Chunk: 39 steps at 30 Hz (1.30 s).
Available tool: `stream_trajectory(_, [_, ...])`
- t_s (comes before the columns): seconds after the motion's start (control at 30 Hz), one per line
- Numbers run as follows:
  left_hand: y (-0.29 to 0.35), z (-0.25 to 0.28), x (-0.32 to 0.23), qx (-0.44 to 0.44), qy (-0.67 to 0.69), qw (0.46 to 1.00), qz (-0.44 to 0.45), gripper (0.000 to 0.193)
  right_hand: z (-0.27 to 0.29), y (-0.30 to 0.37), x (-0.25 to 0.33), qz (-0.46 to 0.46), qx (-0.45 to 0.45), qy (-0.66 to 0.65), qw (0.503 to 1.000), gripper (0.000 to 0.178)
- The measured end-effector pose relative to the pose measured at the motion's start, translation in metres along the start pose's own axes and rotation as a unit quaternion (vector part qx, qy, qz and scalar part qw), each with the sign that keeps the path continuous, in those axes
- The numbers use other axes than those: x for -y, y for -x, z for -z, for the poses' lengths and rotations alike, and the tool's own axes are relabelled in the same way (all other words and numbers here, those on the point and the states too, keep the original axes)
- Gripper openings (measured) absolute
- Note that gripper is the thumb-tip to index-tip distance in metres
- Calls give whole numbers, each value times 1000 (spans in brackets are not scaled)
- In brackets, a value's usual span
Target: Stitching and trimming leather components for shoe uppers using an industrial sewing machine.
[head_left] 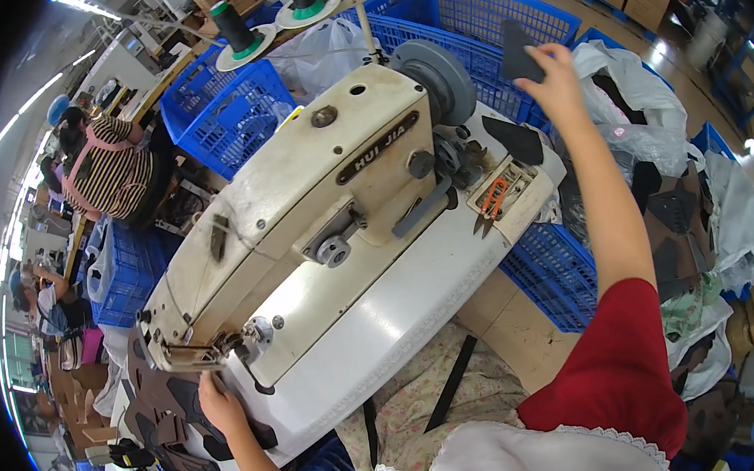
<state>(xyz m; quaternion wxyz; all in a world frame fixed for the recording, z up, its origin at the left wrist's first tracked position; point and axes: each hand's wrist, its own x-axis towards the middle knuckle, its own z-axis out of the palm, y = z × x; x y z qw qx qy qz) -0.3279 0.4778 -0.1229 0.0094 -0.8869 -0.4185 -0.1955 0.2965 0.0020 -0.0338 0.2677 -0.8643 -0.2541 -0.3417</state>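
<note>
A cream industrial sewing machine point(300, 170) stands on a white table point(376, 325). My left hand point(222, 406) is at the sewing head's end, close below the needle area. Its fingers look pressed together beside dark brown cut pieces point(174, 424); what they grip, if anything, is hidden. Out to the far right, my right hand point(556, 81) is raised above the blue crates, pinching a flat dark grey piece of material point(518, 51). Another dark cut piece point(515, 141) lies on the table's right end, near orange-handled thread snips point(492, 200) in a small recess.
Blue plastic crates point(491, 6) stand behind the machine, with another blue crate point(553, 276) below the table's right end. White plastic bags point(637, 78) and dark cut pieces point(676, 218) are heaped at right. Thread cones point(238, 30) rise behind. Another person point(115, 164) sits at far left.
</note>
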Motion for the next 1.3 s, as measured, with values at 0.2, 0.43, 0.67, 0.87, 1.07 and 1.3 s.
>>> stream_trajectory(0.2, [-59,49,77,-171,55,971,155,44,90,24,25,-96,-184,-84,974,50])
stream_trajectory(0.43, [-44,164,126,-305,101,942,101,51,152,82,168,150,-107,-127,975,44])
stream_trajectory(0.67, [36,241,36,-378,405,819,148,46,129,154,324,423,158,-415,790,55])
stream_trajectory(0.87, [93,238,-89,-482,343,804,51,43,130,228,423,369,275,-606,649,77])
stream_trajectory(1.07, [129,196,-148,-398,279,873,25,47,116,267,414,149,402,-711,557,39])
stream_trajectory(1.3, [128,95,-162,-13,227,974,-5,63,71,279,333,8,429,-663,613,25])
